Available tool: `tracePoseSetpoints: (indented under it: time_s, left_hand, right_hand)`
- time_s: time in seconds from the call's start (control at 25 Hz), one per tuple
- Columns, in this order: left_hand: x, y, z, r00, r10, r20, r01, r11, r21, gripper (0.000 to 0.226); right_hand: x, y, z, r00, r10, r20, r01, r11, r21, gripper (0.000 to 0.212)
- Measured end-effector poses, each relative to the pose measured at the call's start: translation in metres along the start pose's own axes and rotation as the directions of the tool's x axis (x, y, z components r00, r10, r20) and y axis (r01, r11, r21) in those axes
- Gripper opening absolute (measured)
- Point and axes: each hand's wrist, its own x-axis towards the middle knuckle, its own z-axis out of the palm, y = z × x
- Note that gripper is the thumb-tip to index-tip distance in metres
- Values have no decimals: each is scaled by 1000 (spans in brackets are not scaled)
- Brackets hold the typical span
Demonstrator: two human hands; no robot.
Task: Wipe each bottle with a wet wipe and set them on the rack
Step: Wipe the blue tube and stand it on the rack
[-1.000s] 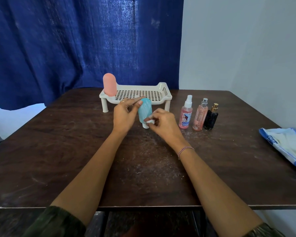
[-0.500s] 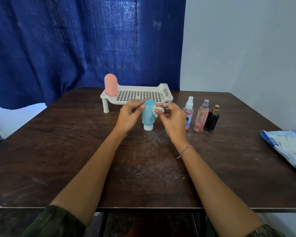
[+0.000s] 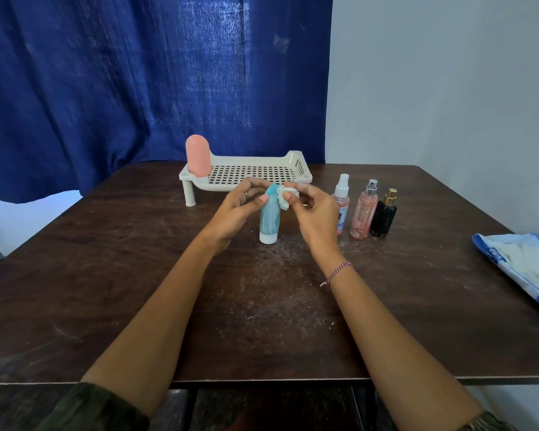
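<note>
Since second ago: wet wipe climbed from cap end to rounded top of teal bottle. Bottle, then tilted, now upright, cap down on table, just before rack. Wiping seems nearly done (racking likely next). left hand fingers grip bottle's upper part; right hand fingers pinch bunched wipe. Bottle: soft teal tube, white cap.

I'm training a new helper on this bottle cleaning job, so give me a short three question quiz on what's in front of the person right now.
1. True or false: the pink bottle stands on the rack.
2. What does the right hand pinch against the teal bottle? A) a wet wipe B) a sponge C) a brush
3. How many spray bottles stand on the table?
Key: 1 true; 2 A; 3 three.
</note>
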Motion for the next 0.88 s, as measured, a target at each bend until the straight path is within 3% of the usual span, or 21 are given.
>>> tracePoseSetpoints:
  time_s: [0.16, 0.36, 0.6, 0.88]
  left_hand:
    - [0, -2, -1, 998, 10, 56, -9, 1000, -15, 26]
    - [-2, -3, -2, 995, 69, 71, -64, 995, -75, 35]
    - [-3, -1, 1, 998, 32, 52, -27, 995, -99, 38]
    - [-3, 1, 0, 998, 23, 51, -21, 999, -49, 38]
  right_hand:
    - [-4, -2, 2, 992, -120, -24, 117, 988, -96, 28]
    - [-9, -7, 6, 927, -365, 82, 372, 922, -107, 22]
    - [-6, -7, 3, 941, -332, 65, 338, 925, -172, 23]
    - [-8, -12, -5, 883, -434, 180, 470, 816, -336, 25]
